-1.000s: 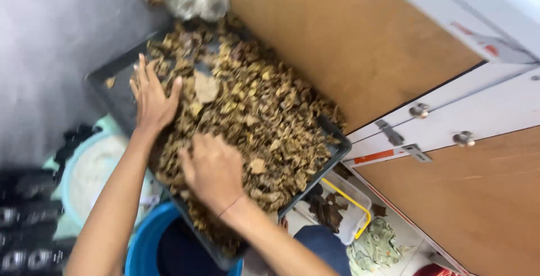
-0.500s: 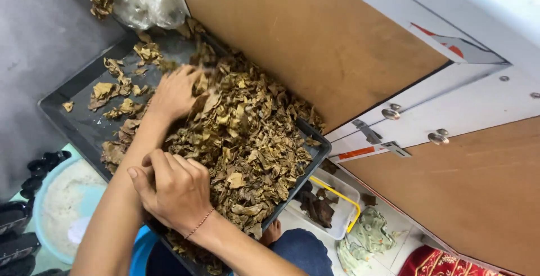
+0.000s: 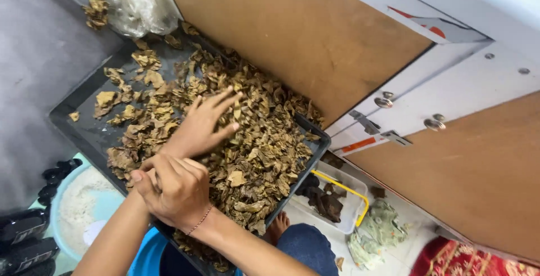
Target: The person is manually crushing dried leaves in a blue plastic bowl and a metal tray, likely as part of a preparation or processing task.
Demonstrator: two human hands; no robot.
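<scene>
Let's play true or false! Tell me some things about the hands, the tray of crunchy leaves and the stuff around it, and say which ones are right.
1. The dark tray holds a heap of dried brown leaves. True.
2. The left hand lies flat on the leaves with its fingers spread. True.
3. The right hand holds a spoon. False: it is curled on the leaves at the near edge of the tray, with no tool to be seen.
4. A clear plastic bag sits at the far end of the tray. True.
5. The clear box with the yellow rim is on top of the tray. False: it lies lower down, beside the tray.
</scene>
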